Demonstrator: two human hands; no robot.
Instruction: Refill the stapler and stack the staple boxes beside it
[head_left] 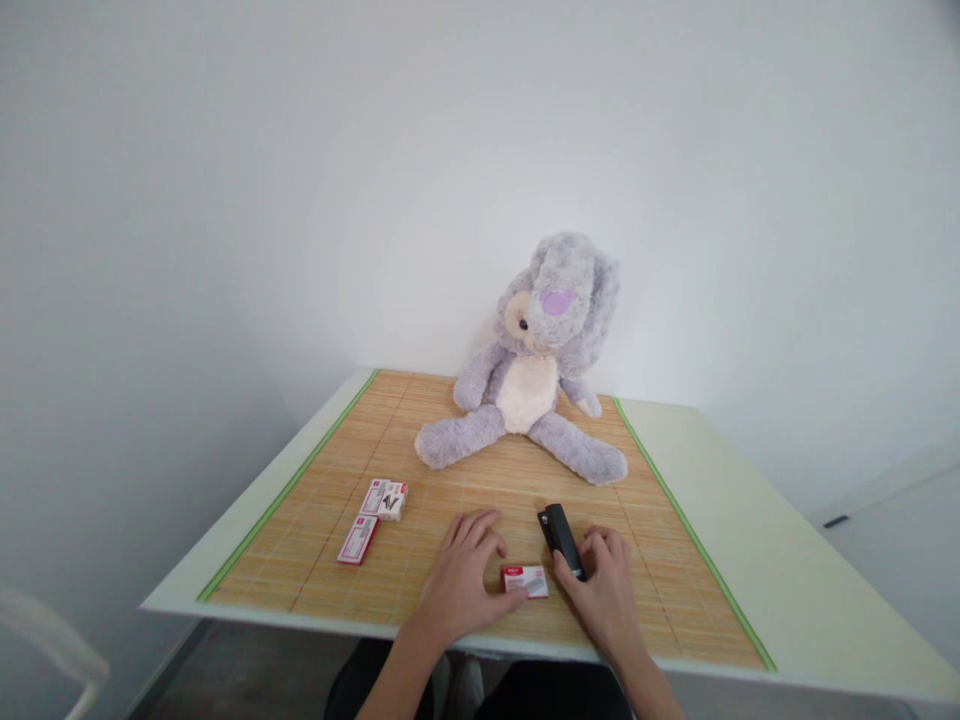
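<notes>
A black stapler (561, 540) lies on the bamboo mat (495, 510), its far end angled to the left. My right hand (606, 590) grips its near end, thumb on the left side and fingers on the right. Just left of the stapler is a small red-and-white box (526, 581). My left hand (469, 575) rests beside this box with its fingers spread and curved. The thumb tip is at the box's lower left corner; whether it presses on it I cannot tell.
Further left on the mat are more small boxes, including a red-and-white box (358, 540) and one with a dark picture (391, 501). A grey plush rabbit (529, 392) sits at the back against the white wall (360, 180). The white table (720, 500) shows beyond the mat.
</notes>
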